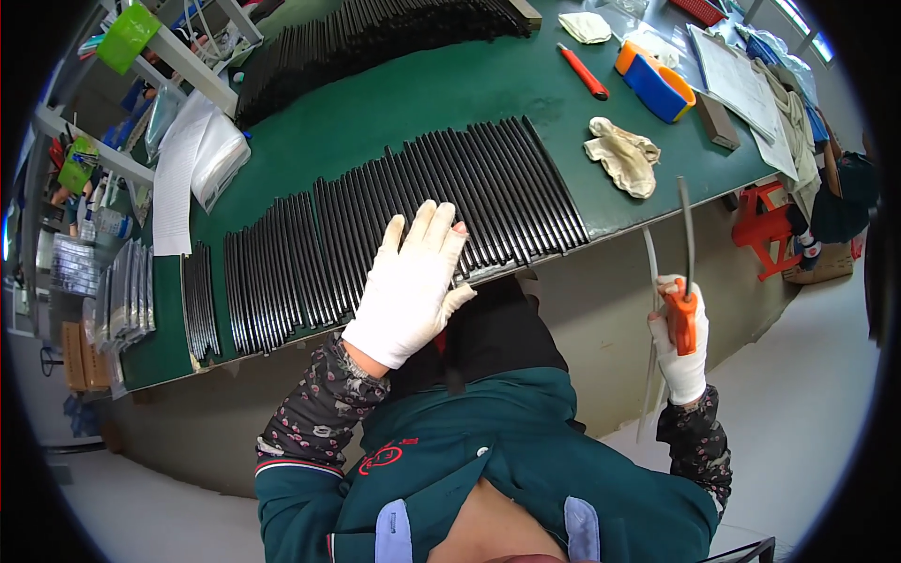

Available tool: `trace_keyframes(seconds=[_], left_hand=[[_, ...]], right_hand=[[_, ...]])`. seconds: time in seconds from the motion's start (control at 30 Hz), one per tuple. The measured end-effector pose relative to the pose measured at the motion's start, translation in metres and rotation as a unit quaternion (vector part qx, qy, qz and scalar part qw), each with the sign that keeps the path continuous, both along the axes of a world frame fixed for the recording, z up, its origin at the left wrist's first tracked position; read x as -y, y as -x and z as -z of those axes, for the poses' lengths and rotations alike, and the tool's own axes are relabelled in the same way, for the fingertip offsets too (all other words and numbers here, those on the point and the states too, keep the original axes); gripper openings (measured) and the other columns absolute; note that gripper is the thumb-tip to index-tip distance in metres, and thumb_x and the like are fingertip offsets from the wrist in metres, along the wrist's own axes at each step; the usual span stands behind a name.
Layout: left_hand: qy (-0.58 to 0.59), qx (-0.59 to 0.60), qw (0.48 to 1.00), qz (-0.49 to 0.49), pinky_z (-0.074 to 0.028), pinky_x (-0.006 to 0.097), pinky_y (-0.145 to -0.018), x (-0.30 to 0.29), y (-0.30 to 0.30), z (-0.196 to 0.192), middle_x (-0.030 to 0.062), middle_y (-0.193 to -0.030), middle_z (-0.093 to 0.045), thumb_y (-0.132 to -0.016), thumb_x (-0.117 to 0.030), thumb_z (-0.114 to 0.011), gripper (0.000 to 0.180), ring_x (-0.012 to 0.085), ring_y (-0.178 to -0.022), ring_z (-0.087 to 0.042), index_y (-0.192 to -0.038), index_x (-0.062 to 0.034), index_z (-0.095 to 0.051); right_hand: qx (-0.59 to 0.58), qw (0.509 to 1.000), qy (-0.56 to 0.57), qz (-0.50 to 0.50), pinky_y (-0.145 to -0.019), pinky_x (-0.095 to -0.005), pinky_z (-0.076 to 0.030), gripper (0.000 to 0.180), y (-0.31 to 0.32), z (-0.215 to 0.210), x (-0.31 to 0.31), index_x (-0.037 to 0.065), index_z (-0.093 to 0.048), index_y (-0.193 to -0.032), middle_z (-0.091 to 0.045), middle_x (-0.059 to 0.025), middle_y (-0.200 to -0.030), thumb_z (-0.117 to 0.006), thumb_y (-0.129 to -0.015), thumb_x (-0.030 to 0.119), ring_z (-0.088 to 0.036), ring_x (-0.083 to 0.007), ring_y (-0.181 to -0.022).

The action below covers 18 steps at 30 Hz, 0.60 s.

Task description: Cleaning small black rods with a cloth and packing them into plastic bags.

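Note:
My left hand (413, 281), in a white glove with the fingertips bare, lies with fingers stretched over a row of thin black rods (347, 220), near the table's front edge. The rods lie side by side across the green table (310, 122), their ends reaching the edge. Off to the right, beyond the table edge, my right hand (680, 352) is gloved too and closed around the orange handle of a long, narrow grey tool (688, 235) that looks like a file. Its shaft points up, away from me. A small separate group of black rods (199, 300) lies at the far left.
A larger stack of black rods (366, 47) lies at the back. To the right are a crumpled cloth (624, 157), a red utility knife (582, 70), a blue and orange object (654, 83) and a grey block (717, 124). Papers (178, 183) lie left; a red stool (762, 230) stands right.

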<state>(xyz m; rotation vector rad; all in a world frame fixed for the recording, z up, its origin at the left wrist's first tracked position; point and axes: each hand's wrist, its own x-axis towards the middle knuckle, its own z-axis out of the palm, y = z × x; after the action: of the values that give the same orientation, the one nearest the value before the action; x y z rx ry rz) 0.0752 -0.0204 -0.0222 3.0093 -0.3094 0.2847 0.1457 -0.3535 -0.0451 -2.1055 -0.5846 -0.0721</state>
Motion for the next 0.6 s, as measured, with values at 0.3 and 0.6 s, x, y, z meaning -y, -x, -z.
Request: trace_keyframes(seconds=[0.3,0.6], left_hand=[[0.031,0.015,0.999,0.041,-0.026,0.055,-0.108,0.020,-0.001,-0.012,0.0219,-0.145,-0.035,-0.076,-0.030,-0.071,0.077,0.0387,-0.134,-0.034,-0.138,0.0001,-0.037],[-0.001,0.037,0.997,0.061,-0.030,0.058,-0.104,0.020,0.025,-0.014,0.0241,-0.137,-0.041,-0.071,-0.021,-0.073,0.076,0.0438,-0.128,-0.039,-0.135,-0.0010,-0.038]], right_hand=[[-0.145,0.951,-0.221,0.159,-0.074,-0.0263,-0.050,0.036,-0.022,0.045,0.019,0.005,-0.047,-0.125,-0.054,-0.0024,-0.106,-0.058,-0.093,0.016,-0.056,-0.0095,-0.078],[-0.254,0.725,-0.582,0.266,-0.081,-0.0345,-0.043,0.034,-0.107,0.187,0.018,0.010,-0.053,-0.123,-0.060,-0.0051,-0.102,-0.062,-0.092,0.020,-0.056,-0.0173,-0.089]])
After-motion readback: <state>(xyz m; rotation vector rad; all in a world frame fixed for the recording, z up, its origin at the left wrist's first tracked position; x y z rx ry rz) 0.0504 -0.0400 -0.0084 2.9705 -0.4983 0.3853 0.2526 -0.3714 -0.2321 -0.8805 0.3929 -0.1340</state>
